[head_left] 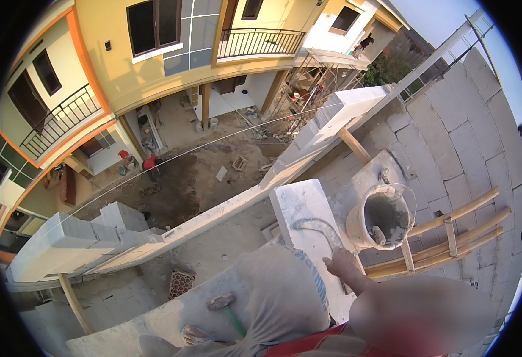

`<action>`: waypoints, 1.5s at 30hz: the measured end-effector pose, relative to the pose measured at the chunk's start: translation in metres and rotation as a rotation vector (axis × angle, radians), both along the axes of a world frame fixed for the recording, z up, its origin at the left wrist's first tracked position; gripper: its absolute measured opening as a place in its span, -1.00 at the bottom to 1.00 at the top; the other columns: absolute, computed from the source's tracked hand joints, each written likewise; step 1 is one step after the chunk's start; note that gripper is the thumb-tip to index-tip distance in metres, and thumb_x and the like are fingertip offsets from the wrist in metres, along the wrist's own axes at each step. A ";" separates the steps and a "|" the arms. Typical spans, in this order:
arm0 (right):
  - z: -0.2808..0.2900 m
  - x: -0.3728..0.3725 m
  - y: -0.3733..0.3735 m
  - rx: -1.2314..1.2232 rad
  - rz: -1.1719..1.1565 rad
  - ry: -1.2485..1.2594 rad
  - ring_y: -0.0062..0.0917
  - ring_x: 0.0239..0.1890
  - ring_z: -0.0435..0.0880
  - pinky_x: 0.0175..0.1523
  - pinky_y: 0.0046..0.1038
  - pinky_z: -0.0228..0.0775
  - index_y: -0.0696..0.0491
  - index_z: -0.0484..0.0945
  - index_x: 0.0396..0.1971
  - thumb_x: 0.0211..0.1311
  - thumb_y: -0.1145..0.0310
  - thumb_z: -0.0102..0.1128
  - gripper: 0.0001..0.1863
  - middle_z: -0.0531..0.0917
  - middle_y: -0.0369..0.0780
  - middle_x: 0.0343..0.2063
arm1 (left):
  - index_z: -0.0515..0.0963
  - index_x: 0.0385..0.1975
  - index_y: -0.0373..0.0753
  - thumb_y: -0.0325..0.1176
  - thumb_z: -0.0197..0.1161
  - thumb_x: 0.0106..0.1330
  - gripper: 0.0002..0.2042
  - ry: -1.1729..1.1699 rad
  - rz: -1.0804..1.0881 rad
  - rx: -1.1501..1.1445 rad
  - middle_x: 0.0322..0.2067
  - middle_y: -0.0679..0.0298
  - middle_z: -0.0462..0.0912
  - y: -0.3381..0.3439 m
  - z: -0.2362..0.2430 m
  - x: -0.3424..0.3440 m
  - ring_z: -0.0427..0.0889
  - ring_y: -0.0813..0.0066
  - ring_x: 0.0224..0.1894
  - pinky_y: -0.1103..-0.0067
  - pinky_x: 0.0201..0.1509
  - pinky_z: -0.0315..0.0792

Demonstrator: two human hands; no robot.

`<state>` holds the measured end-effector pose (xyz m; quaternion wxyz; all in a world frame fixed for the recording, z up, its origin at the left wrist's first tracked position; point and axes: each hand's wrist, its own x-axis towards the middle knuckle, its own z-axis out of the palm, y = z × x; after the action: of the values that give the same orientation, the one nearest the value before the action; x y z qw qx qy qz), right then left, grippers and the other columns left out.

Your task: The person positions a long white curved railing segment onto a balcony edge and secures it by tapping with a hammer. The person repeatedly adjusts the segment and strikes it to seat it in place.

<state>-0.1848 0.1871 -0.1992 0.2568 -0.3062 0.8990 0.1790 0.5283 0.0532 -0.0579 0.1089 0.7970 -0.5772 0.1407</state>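
Observation:
My right hand reaches over a pale block, fingers slightly bent and apart, near a curved tool lying on it; whether it touches the tool is unclear. A white bucket with grey mortar and a tool inside stands beside the block on a narrow board. A green-handled hammer rests on the pale ledge by my foot and bent leg. My left hand is not in view.
Wooden poles lie at right by the block wall. Low block walls border a drop to a yard where a person in red works. Another person is beside scaffolding. A string crosses ahead.

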 end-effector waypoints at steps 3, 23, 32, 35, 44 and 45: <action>0.038 0.014 -0.109 -0.522 0.344 -0.123 -0.08 0.03 0.51 0.09 -0.14 0.41 0.22 0.34 0.04 0.26 0.12 0.14 -0.47 0.47 0.05 -0.09 | 0.50 -0.12 -0.51 -0.17 0.47 0.11 -0.47 0.470 -0.252 -0.066 -0.27 -0.02 0.63 -0.051 -0.022 -0.018 0.59 0.19 -0.29 0.34 -0.17 0.50; 0.072 0.250 -0.276 -1.143 2.040 0.058 -0.36 0.01 0.57 0.21 -0.14 0.29 -0.08 0.57 -0.08 0.12 0.22 0.18 -0.67 0.60 -0.24 -0.20 | 0.60 -0.22 -0.37 -0.18 0.54 -0.21 -0.46 0.772 -0.719 0.979 -0.28 0.00 0.70 -0.128 -0.056 -0.248 0.71 0.21 -0.24 0.39 -0.21 0.53; 0.151 0.255 -0.301 -0.596 2.096 -0.173 -0.41 -0.29 0.71 -0.22 -0.31 0.47 -0.09 0.73 -0.39 -0.11 0.15 0.33 -0.75 0.74 -0.24 -0.38 | 0.57 -0.40 -0.33 -0.08 0.61 -0.27 -0.48 0.388 -0.663 0.525 -0.55 0.15 0.59 -0.104 -0.007 -0.219 0.55 0.14 -0.48 0.44 -0.30 0.45; 0.170 0.228 -0.303 -0.493 2.027 -0.226 -0.41 -0.28 0.72 -0.22 -0.32 0.49 -0.08 0.73 -0.39 -0.12 0.13 0.35 -0.73 0.73 -0.22 -0.39 | 0.50 -0.13 -0.30 -0.16 0.63 -0.29 -0.33 0.361 -0.729 0.161 -0.43 0.09 0.62 -0.086 0.012 -0.194 0.58 0.03 -0.40 0.41 -0.26 0.49; 0.207 0.154 -0.308 -0.596 1.651 -0.391 -0.31 -0.40 0.73 -0.29 -0.26 0.54 0.08 0.70 -0.45 -0.21 0.27 0.33 -0.73 0.68 -0.13 -0.54 | 0.51 0.10 -0.18 -0.11 0.58 -0.14 -0.28 0.067 -0.400 0.519 -0.11 0.02 0.66 -0.063 0.081 -0.221 0.65 0.04 -0.11 0.29 -0.12 0.53; 0.209 0.149 -0.309 -0.592 1.614 -0.383 -0.31 -0.41 0.73 -0.30 -0.26 0.54 0.08 0.69 -0.45 -0.22 0.26 0.32 -0.73 0.68 -0.12 -0.55 | 0.49 0.12 -0.18 -0.10 0.57 -0.12 -0.28 0.038 -0.459 0.452 -0.09 0.02 0.65 -0.067 0.086 -0.229 0.65 0.03 -0.09 0.29 -0.11 0.53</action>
<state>-0.0358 -0.1221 0.0100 0.1084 -0.9269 0.3592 0.0111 0.2992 -0.0135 0.0284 -0.0312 0.6526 -0.7563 -0.0339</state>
